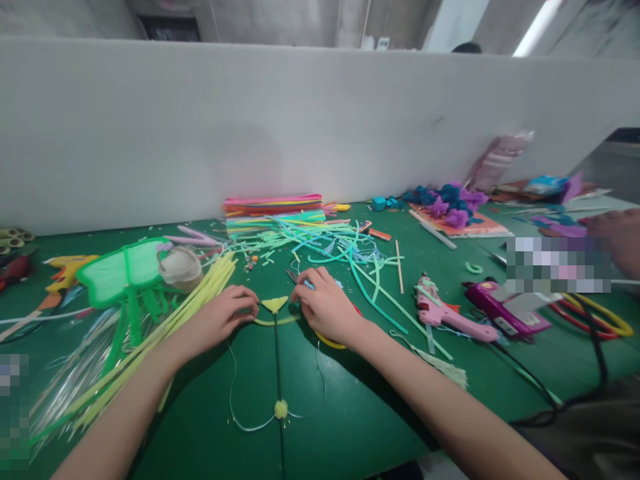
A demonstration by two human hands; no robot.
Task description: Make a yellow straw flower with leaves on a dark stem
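Observation:
A pale yellow-green pipe cleaner (276, 323) bows between my two hands. My left hand (235, 312) has curled fingers at its left end. My right hand (323, 303) is bent over its right end, fingers closed and the grip partly hidden. A yellow triangular fuzzy piece (275, 305) tops a thin dark stem (278, 360) running toward me. Lower on the stem sits a small yellow fuzzy ball (281, 409), with thin pale cord looping out both sides. A pair of scissors (330, 342) with yellow-red handles shows partly beneath my right hand.
Yellow-green pipe cleaners (215, 277) and a green fuzzy shape (125, 270) lie left, near a yellow glue gun (67, 273). Colored pipe cleaners (273, 207) are heaped behind. Pink (457, 320) and magenta (505, 310) glue guns lie right, near another person's hand (615, 240).

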